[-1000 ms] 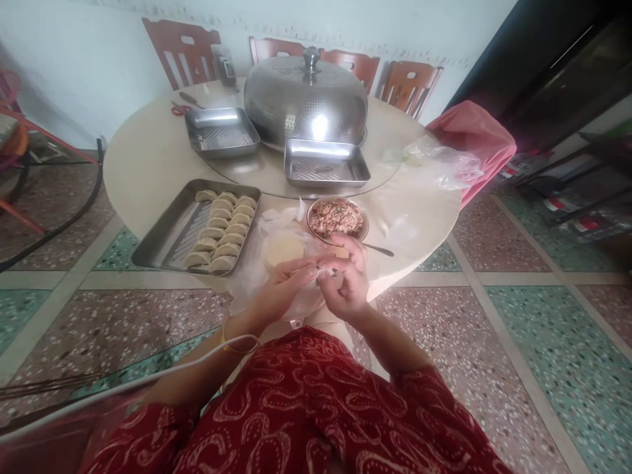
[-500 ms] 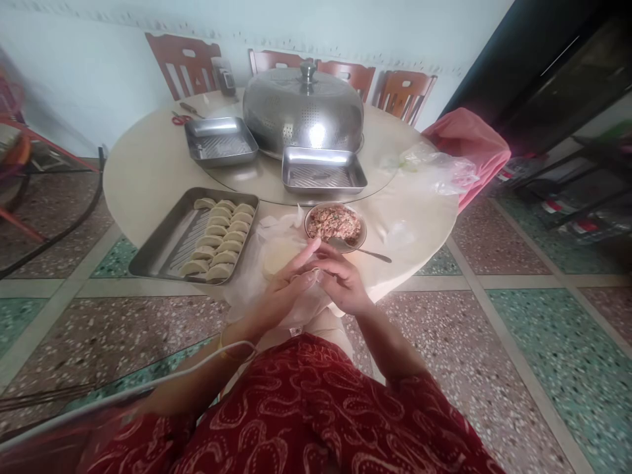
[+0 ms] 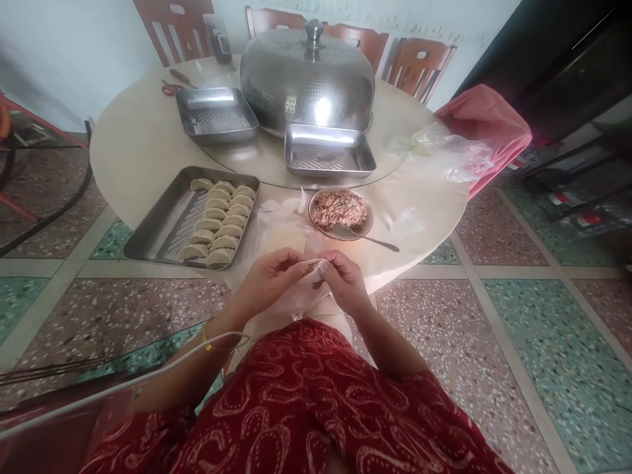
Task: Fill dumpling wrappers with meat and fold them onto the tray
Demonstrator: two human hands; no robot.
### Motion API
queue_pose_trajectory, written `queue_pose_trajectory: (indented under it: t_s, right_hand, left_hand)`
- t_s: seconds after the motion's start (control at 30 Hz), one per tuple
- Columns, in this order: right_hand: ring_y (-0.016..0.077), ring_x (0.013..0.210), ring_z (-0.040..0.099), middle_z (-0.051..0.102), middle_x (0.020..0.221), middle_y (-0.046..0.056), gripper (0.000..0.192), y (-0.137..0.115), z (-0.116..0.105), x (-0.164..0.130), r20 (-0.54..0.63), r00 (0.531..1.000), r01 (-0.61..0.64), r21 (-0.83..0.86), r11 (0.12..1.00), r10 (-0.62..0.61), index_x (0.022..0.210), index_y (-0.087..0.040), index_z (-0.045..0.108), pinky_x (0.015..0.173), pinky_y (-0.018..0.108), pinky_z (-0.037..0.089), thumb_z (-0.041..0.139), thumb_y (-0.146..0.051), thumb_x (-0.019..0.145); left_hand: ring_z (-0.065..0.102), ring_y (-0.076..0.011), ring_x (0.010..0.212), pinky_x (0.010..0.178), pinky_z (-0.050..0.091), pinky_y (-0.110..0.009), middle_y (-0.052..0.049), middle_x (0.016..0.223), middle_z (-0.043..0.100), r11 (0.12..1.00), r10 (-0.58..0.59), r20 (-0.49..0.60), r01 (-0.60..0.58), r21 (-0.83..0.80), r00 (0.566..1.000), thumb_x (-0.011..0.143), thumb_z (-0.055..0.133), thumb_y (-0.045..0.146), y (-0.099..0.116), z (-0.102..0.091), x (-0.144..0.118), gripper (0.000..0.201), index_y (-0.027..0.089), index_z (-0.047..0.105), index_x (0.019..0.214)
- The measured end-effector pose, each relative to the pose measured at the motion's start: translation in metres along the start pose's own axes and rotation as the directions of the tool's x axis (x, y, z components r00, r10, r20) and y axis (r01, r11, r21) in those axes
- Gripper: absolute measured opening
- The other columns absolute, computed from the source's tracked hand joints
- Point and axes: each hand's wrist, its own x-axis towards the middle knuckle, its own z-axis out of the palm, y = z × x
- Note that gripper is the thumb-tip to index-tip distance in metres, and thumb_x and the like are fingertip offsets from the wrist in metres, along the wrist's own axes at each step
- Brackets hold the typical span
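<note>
A pale dumpling is pinched between my two hands at the table's front edge. My left hand grips its left side, with thumb and fingers closed. On the other side, my right hand pinches the dough edge. Just beyond my hands lie dumpling wrappers on a clear plastic bag. A bowl of minced meat filling stands behind my right hand, with a spoon leaning on its rim. To the left, a metal tray holds rows of folded dumplings.
Two more metal trays sit farther back on the round table. Behind them is a large perforated steel lid. Red scissors lie at the back left, and a crumpled plastic bag lies at the right edge.
My hands have drawn apart from cupping together and now pinch the dumpling's edges from both sides. The view has tilted down, with the table items shifted up.
</note>
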Motion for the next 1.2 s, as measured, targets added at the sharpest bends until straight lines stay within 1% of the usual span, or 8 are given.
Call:
queue_pose_trajectory:
  t_s: [0.1,0.2,0.37,0.53,0.73,0.87,1.0,1.2]
  right_hand:
    - [0.0093,0.061,0.062,0.069,0.077,-0.003,0.035,0.005,0.003,-0.001,0.009,0.997,-0.070,0.039,0.997,0.070,0.094,-0.022,0.069,0.057,0.024,0.061,0.071,-0.053,0.079]
    - [0.0108,0.068,0.065,0.070,0.083,-0.002,0.036,0.007,0.004,-0.002,0.032,0.994,-0.103,0.042,0.994,0.101,0.098,-0.023,0.071,0.061,0.027,0.064,0.075,-0.052,0.076]
    - [0.0105,0.067,0.065,0.071,0.079,-0.002,0.029,0.005,0.007,-0.001,0.019,0.994,-0.108,0.046,0.993,0.108,0.088,-0.022,0.073,0.062,0.028,0.064,0.076,-0.048,0.076]
    - [0.0094,0.062,0.064,0.070,0.075,-0.003,0.026,0.003,0.009,-0.001,-0.018,0.998,-0.068,0.005,0.998,0.068,0.084,-0.022,0.072,0.060,0.024,0.062,0.073,-0.047,0.078]
    - [0.0095,0.061,0.063,0.068,0.075,-0.002,0.027,0.004,0.007,0.000,-0.038,0.999,-0.036,-0.067,0.997,0.033,0.089,-0.022,0.068,0.059,0.024,0.060,0.069,-0.048,0.082]
    - [0.0098,0.063,0.063,0.067,0.077,-0.002,0.026,0.004,0.006,0.000,-0.030,1.000,-0.008,-0.077,0.997,0.006,0.092,-0.023,0.066,0.061,0.024,0.061,0.069,-0.047,0.083]
    - [0.0091,0.068,0.061,0.065,0.086,0.000,0.021,0.002,0.007,-0.001,-0.018,0.998,0.060,-0.094,0.994,-0.062,0.090,-0.022,0.064,0.062,0.023,0.059,0.064,-0.043,0.088]
    - [0.0113,0.074,0.061,0.061,0.094,0.002,0.014,-0.002,0.008,-0.003,0.073,0.984,0.172,-0.152,0.973,-0.163,0.093,-0.023,0.061,0.063,0.025,0.057,0.057,-0.037,0.093]
  left_hand:
    - [0.062,-0.0116,0.075,0.069,0.048,-0.022,0.000,0.082,0.071,1.000,-0.014,-0.043,0.014,-0.002,0.999,0.087,0.066,0.041,-0.007,0.001,-0.003,0.024,0.018,0.070,0.088]
    - [0.061,-0.0110,0.076,0.069,0.047,-0.022,0.001,0.081,0.070,1.000,-0.016,-0.061,0.016,-0.009,0.998,0.087,0.066,0.040,-0.010,0.001,-0.005,0.022,0.019,0.070,0.087]
    - [0.061,-0.0108,0.077,0.071,0.046,-0.022,0.002,0.082,0.069,0.999,-0.009,-0.066,0.006,-0.035,0.998,0.088,0.064,0.036,-0.012,-0.002,-0.008,0.017,0.019,0.070,0.088]
    - [0.062,-0.0123,0.081,0.074,0.047,-0.024,0.001,0.086,0.070,0.999,-0.023,-0.065,0.021,-0.030,0.998,0.086,0.066,0.035,-0.013,-0.004,-0.009,0.017,0.020,0.070,0.091]
    - [0.060,-0.0135,0.076,0.070,0.045,-0.026,-0.001,0.080,0.067,0.997,-0.044,-0.085,0.049,0.061,0.995,0.084,0.066,0.038,-0.007,-0.006,-0.004,0.020,0.018,0.068,0.084]
    - [0.057,-0.0124,0.073,0.068,0.044,-0.025,0.000,0.078,0.064,0.997,0.009,-0.104,-0.001,0.073,0.995,0.084,0.064,0.036,-0.004,-0.006,-0.004,0.019,0.018,0.064,0.081]
    - [0.057,-0.0125,0.076,0.070,0.045,-0.025,0.000,0.081,0.064,0.995,0.084,-0.079,-0.079,0.063,0.993,0.088,0.061,0.034,-0.005,-0.004,-0.005,0.016,0.018,0.063,0.084]
    - [0.058,-0.0131,0.078,0.071,0.045,-0.026,-0.001,0.082,0.063,0.985,0.156,-0.039,-0.153,0.081,0.987,0.087,0.059,0.027,0.003,-0.006,-0.005,0.011,0.019,0.062,0.082]
